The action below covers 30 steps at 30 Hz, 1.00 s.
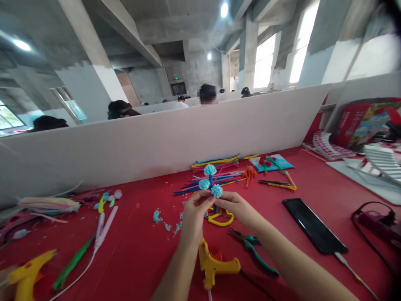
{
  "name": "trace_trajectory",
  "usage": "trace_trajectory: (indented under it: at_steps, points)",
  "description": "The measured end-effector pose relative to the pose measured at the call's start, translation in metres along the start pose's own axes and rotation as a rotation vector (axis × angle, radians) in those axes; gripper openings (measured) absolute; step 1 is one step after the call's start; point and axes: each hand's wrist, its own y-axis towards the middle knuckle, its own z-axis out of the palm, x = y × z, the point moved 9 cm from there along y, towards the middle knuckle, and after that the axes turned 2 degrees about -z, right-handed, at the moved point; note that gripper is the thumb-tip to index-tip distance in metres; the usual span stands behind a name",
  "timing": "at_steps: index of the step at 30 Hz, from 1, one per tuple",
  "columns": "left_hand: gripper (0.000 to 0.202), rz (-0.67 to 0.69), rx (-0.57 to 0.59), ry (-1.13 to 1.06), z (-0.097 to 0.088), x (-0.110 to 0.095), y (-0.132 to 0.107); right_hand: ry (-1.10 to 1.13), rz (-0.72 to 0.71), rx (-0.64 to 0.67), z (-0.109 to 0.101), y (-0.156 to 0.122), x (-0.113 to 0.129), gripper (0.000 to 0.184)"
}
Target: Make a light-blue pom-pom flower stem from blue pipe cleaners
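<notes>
A flower sprig with several fluffy light-blue balls (210,169) on dark-blue stems stands upright between my hands. My left hand (194,211) pinches it from the left with thumb and fingers. From the right, the fingertips of my right hand (236,205) close on it just below the lowest ball. Yellow-handled scissors (224,223) lie under my hands, their blades hidden. Closer to me is a yellow hot glue gun (216,265), beside my left wrist. Pliers with teal handles (258,255) rest partly beneath my right forearm. Light-blue fuzz clippings (177,227) are scattered left of my left hand.
Pipe cleaners (216,165) lie along the white partition (163,142). Right of me are tweezers (275,183), red flowers (267,162) and a black phone (313,225) on a cable. Leftward are a pink curling-iron-like tool (105,228), a green bundle (73,263) and another glue gun (31,271).
</notes>
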Motion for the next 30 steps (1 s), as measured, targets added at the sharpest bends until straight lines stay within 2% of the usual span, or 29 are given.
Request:
trace_trajectory:
  at_steps: [6,12,14,16,18,22,24,26,27,29,30]
  points:
    - [0.018,-0.122,0.034,-0.072,0.002,0.035,0.001,-0.040,0.064,-0.145,-0.019,-0.016,-0.024,0.022]
    - [0.020,-0.253,0.028,-0.187,0.022,0.067,-0.001,-0.151,0.060,-0.222,-0.036,-0.025,-0.029,0.013]
    - [0.022,-0.278,0.044,-0.187,0.029,0.071,-0.001,-0.213,0.075,-0.259,-0.052,-0.023,-0.030,0.012]
    - [0.028,-0.275,0.086,-0.121,0.031,0.068,-0.002,-0.295,0.104,-0.322,-0.083,-0.020,-0.030,0.015]
    - [0.033,-0.253,0.119,0.002,0.025,0.061,-0.004,-0.404,0.131,-0.423,-0.130,-0.017,-0.028,0.017]
    - [0.026,-0.205,0.107,0.297,-0.010,0.048,-0.012,-0.716,0.230,-0.631,-0.241,-0.018,-0.018,0.018]
    - [0.029,-0.208,0.078,0.417,-0.033,0.049,-0.016,-0.891,0.298,-0.680,-0.282,-0.020,-0.015,0.019]
    - [0.034,-0.241,0.054,0.521,-0.055,0.058,-0.018,-1.063,0.352,-0.667,-0.304,-0.017,-0.014,0.018]
    - [0.034,-0.254,0.056,0.568,-0.064,0.062,-0.018,-1.148,0.368,-0.651,-0.307,-0.013,-0.014,0.017]
    - [0.030,-0.213,0.072,0.647,-0.074,0.065,-0.015,-1.300,0.352,-0.580,-0.297,0.005,-0.017,0.017]
    - [0.031,-0.166,0.085,0.683,-0.074,0.063,-0.012,-1.363,0.320,-0.523,-0.284,0.018,-0.020,0.018]
